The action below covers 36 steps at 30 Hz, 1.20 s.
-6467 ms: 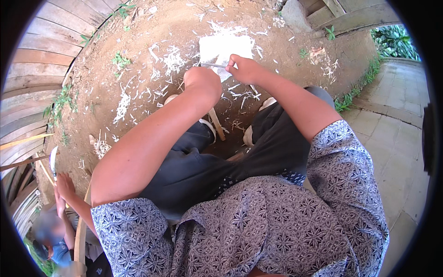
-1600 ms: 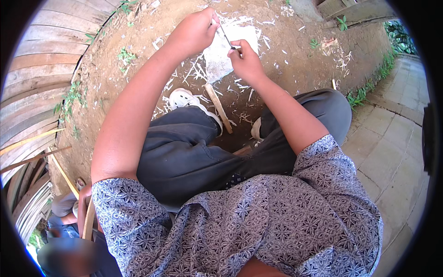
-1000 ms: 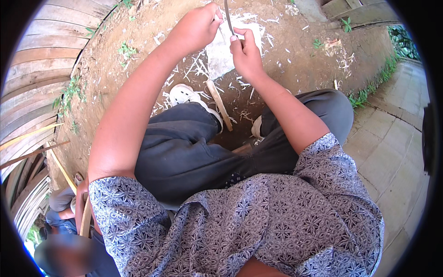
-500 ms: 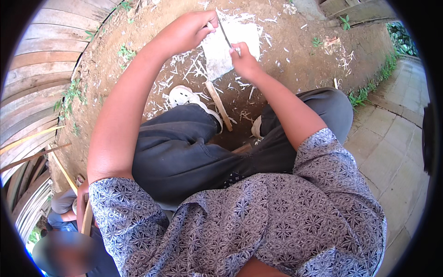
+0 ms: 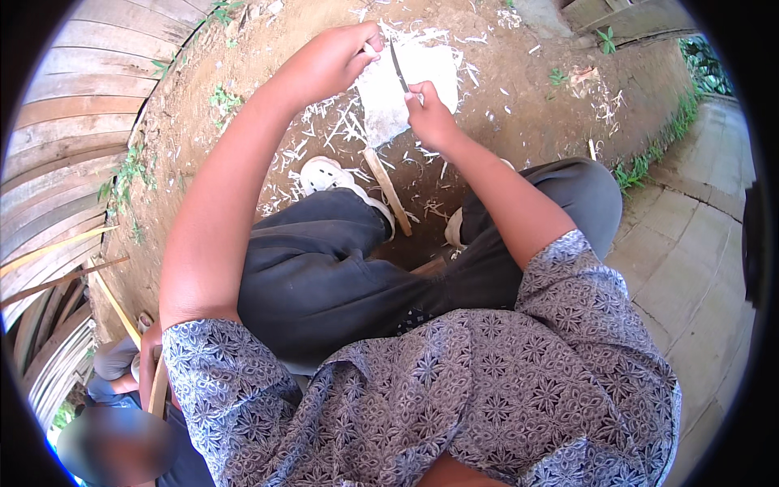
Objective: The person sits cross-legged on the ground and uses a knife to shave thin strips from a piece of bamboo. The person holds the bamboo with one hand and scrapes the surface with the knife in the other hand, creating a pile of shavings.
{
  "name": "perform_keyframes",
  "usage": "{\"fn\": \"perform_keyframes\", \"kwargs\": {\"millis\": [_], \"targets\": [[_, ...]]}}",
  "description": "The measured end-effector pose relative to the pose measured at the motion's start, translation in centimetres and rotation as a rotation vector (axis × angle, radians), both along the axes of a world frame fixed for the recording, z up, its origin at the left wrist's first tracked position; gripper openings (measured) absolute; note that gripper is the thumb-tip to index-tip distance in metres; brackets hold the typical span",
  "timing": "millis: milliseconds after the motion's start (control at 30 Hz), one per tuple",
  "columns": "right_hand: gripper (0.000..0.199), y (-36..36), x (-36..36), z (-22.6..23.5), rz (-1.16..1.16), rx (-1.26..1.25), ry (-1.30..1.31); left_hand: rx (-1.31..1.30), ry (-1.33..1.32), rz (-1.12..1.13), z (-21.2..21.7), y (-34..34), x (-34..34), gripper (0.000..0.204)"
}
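My left hand (image 5: pixel 347 55) is closed around a small pale piece (image 5: pixel 371 51), perhaps wood or bamboo; only its end shows past the fingers. My right hand (image 5: pixel 432 120) grips a knife (image 5: pixel 398 67) with a thin dark blade that points up and away from me. The blade is just right of my left fist, with a narrow gap between them. Beneath both hands lies a white sheet (image 5: pixel 385 118) strewn with pale shavings. The knife's handle is mostly hidden in my right fingers.
A flat wooden strip (image 5: pixel 387 191) lies between my feet, near a white clog (image 5: pixel 329 174). Shavings litter the brown dirt (image 5: pixel 495 134). Wooden slats (image 5: pixel 77 105) line the left, paving (image 5: pixel 690 243) the right. At lower left another person (image 5: pixel 122 390) sits beside long wooden strips (image 5: pixel 118 304).
The knife blade has come away from my left fist and tilted more upright. My right hand has shifted slightly down; the left hand keeps nearly the same place.
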State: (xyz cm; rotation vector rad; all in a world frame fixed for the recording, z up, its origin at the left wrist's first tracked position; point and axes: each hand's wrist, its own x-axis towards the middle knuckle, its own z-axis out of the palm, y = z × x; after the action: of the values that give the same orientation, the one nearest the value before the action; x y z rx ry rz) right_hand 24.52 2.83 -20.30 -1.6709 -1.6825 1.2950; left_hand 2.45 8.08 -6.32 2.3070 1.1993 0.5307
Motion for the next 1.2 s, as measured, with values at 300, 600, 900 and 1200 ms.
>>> {"fn": "perform_keyframes", "kwargs": {"millis": [300, 600, 900, 1200], "targets": [[0.041, 0.2, -2.1, 6.5, -0.146, 0.166, 0.082, -0.005, -0.013, 0.024, -0.2, -0.6, -0.4, 0.010], [0.034, 1.3, -2.0, 6.4, -0.192, 0.277, 0.274, 0.007, -0.007, 0.032, -0.5, -0.4, 0.1, 0.009], [0.035, 0.9, -0.1, 1.9, 0.058, -0.102, -0.036, -0.011, -0.015, 0.060, -0.7, -0.7, 0.0, 0.010], [0.035, 0.0, -1.0, 2.9, -0.095, 0.245, 0.117, 0.062, -0.075, 0.014, 0.3, -0.2, 0.7, 0.009]]}}
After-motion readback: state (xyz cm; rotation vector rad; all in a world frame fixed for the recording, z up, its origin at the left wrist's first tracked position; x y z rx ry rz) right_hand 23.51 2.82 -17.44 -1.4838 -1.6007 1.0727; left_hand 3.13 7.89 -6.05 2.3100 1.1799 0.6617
